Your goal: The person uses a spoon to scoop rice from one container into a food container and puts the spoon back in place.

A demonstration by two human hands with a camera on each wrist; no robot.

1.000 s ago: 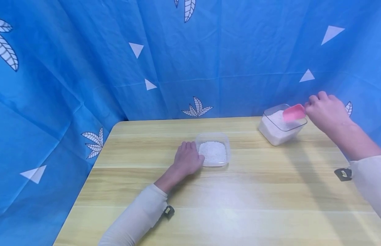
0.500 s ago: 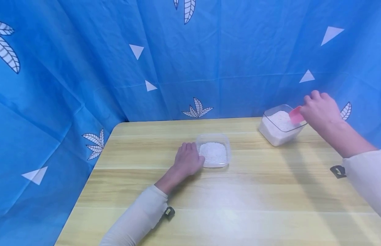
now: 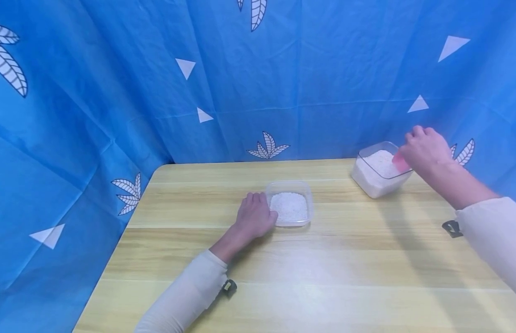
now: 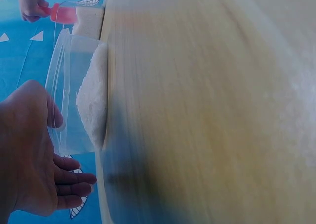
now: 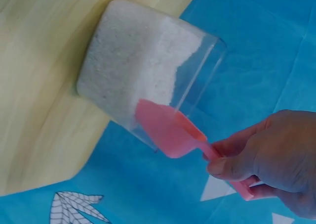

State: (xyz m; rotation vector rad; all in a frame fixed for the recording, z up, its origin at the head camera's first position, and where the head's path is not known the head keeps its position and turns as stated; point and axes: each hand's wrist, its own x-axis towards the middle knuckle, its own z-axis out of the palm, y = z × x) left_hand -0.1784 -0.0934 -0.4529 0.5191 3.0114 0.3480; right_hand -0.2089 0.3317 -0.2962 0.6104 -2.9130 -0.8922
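Observation:
My left hand point(image 3: 254, 216) rests against the left side of a small clear plastic container point(image 3: 309, 199) partly filled with fine white grains point(image 3: 289, 206). In the left wrist view the thumb point(image 4: 55, 116) touches the container wall, while the other fingers point(image 4: 74, 178) extend fairly straight beside it. At the back right, my right hand point(image 3: 425, 150) grips the handle of a pink scoop point(image 5: 168, 132). The scoop's blade dips over the rim of a taller clear container point(image 3: 372, 182) holding more white grains. In the right wrist view its tip meets the grains.
Both containers stand on a light wood table point(image 3: 191, 203), the taller one close to the back edge. A blue curtain point(image 3: 241, 83) with leaf and triangle prints hangs behind and to the left. Dark clips point(image 3: 229, 288) are fixed at both sleeves.
My right hand has moved left and slightly down, bringing the scoop from above the grains, tilted, down at the right side of the taller container. The left hand has stayed put.

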